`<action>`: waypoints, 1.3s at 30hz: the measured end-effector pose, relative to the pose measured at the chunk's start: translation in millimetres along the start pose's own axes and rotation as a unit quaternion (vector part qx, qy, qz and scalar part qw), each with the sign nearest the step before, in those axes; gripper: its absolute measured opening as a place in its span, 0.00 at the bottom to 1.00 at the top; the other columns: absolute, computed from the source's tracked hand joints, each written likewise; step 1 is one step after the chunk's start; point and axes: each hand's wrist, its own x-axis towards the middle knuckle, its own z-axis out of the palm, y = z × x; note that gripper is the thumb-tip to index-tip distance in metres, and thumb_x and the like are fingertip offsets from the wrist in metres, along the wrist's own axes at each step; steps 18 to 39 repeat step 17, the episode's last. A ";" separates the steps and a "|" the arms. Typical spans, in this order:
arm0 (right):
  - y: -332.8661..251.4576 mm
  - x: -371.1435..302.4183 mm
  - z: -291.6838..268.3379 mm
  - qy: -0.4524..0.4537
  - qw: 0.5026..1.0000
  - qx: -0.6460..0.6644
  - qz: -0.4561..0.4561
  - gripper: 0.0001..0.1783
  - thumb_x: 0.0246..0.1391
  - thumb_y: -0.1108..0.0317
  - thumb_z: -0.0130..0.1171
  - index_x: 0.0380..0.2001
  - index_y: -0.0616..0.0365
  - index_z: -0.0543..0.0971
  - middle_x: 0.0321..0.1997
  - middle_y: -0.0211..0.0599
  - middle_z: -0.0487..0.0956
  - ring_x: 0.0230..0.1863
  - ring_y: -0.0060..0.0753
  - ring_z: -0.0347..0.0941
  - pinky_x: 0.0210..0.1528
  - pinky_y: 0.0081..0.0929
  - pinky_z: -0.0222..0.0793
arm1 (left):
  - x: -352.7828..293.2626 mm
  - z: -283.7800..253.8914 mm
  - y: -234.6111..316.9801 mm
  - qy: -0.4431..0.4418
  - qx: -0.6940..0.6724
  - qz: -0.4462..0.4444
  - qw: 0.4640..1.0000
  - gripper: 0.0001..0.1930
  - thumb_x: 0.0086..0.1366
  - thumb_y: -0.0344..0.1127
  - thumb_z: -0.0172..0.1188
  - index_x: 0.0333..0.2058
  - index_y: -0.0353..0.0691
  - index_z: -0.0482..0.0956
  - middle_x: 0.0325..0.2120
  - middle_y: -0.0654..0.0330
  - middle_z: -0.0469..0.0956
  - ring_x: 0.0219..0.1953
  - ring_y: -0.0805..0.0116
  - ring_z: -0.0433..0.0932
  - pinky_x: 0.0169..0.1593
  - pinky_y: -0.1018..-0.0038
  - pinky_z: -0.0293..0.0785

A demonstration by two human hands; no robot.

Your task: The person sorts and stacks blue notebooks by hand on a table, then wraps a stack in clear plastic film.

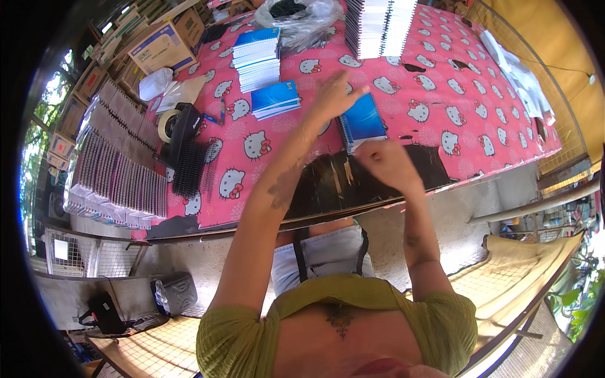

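A small spiral-bound notebook with a blue cover lies on the pink table, its dark coil along the left edge. My left hand is over its far end, fingers stretched out and thumb spread, holding nothing. At the near end, my right hand is curled closed beside the cover's lower edge; whatever its fingers hold, if anything, is hidden. To the left sit a short pile of blue notebooks and, behind it, a taller stack of blue notebooks.
Tall white spiral-bound stacks stand at the back. At left are rows of bound books, black plastic coils, a tape dispenser and pens. The pink cloth is torn near the table's front edge. A cardboard box stands far left.
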 end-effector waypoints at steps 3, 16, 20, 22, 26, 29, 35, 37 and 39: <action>21.9 20.0 -40.3 0.093 0.958 0.196 0.188 0.27 0.61 0.52 0.56 0.57 0.59 0.76 0.53 0.39 0.80 0.53 0.37 0.75 0.54 0.40 0.70 | -42.8 0.4 27.9 0.131 -0.272 -0.228 0.926 0.50 0.63 0.63 0.57 0.66 0.22 0.54 0.64 0.34 0.61 0.65 0.46 0.66 0.68 0.54 0.55; 85.8 42.6 -6.4 -0.060 0.846 0.448 0.283 0.46 0.63 0.52 0.57 0.74 0.57 0.47 0.69 0.47 0.64 0.66 0.41 0.66 0.68 0.37 0.60 | -96.3 34.0 57.1 0.079 -0.416 -0.234 0.875 0.41 0.62 0.37 0.59 0.68 0.30 0.47 0.63 0.39 0.61 0.64 0.48 0.65 0.65 0.61 0.60; 86.2 45.4 -5.9 -0.062 0.847 0.448 0.280 0.46 0.63 0.52 0.57 0.74 0.57 0.47 0.69 0.47 0.64 0.66 0.41 0.66 0.68 0.37 0.60 | -94.3 28.3 58.8 0.081 -0.415 -0.232 0.876 0.41 0.62 0.37 0.59 0.68 0.30 0.47 0.63 0.39 0.61 0.64 0.48 0.65 0.65 0.61 0.60; 86.2 45.4 -5.9 -0.062 0.847 0.448 0.280 0.46 0.63 0.52 0.57 0.74 0.57 0.47 0.69 0.47 0.64 0.66 0.41 0.66 0.68 0.37 0.60 | -94.3 28.3 58.8 0.081 -0.415 -0.232 0.876 0.41 0.62 0.37 0.59 0.68 0.30 0.47 0.63 0.39 0.61 0.64 0.48 0.65 0.65 0.61 0.60; 86.2 45.4 -5.9 -0.062 0.847 0.448 0.280 0.46 0.63 0.52 0.57 0.74 0.57 0.47 0.69 0.47 0.64 0.66 0.41 0.66 0.68 0.37 0.60 | -94.3 28.3 58.8 0.081 -0.415 -0.232 0.876 0.41 0.62 0.37 0.59 0.68 0.30 0.47 0.63 0.39 0.61 0.64 0.48 0.65 0.65 0.61 0.60; 86.2 45.4 -5.9 -0.062 0.847 0.448 0.280 0.46 0.63 0.52 0.57 0.74 0.57 0.47 0.69 0.47 0.64 0.66 0.41 0.66 0.68 0.37 0.60 | -94.3 28.3 58.8 0.081 -0.415 -0.232 0.876 0.41 0.62 0.37 0.59 0.68 0.30 0.47 0.63 0.39 0.61 0.64 0.48 0.65 0.65 0.61 0.60; 86.2 45.4 -5.9 -0.062 0.847 0.448 0.280 0.46 0.63 0.52 0.57 0.74 0.57 0.47 0.69 0.47 0.64 0.66 0.41 0.66 0.68 0.37 0.60 | -94.3 28.3 58.8 0.081 -0.415 -0.232 0.876 0.41 0.62 0.37 0.59 0.68 0.30 0.47 0.63 0.39 0.61 0.64 0.48 0.65 0.65 0.61 0.60; 86.2 45.4 -5.9 -0.062 0.847 0.448 0.280 0.46 0.63 0.52 0.57 0.74 0.57 0.47 0.69 0.47 0.64 0.66 0.41 0.66 0.68 0.37 0.60 | -94.3 28.3 58.8 0.081 -0.415 -0.232 0.876 0.41 0.62 0.37 0.59 0.68 0.30 0.47 0.63 0.39 0.61 0.64 0.48 0.65 0.65 0.61 0.60; 86.2 45.4 -5.9 -0.062 0.847 0.448 0.280 0.46 0.63 0.52 0.57 0.74 0.57 0.47 0.69 0.47 0.64 0.66 0.41 0.66 0.68 0.37 0.60 | -94.3 28.3 58.8 0.081 -0.415 -0.232 0.876 0.41 0.62 0.37 0.59 0.68 0.30 0.47 0.63 0.39 0.61 0.64 0.48 0.65 0.65 0.61 0.60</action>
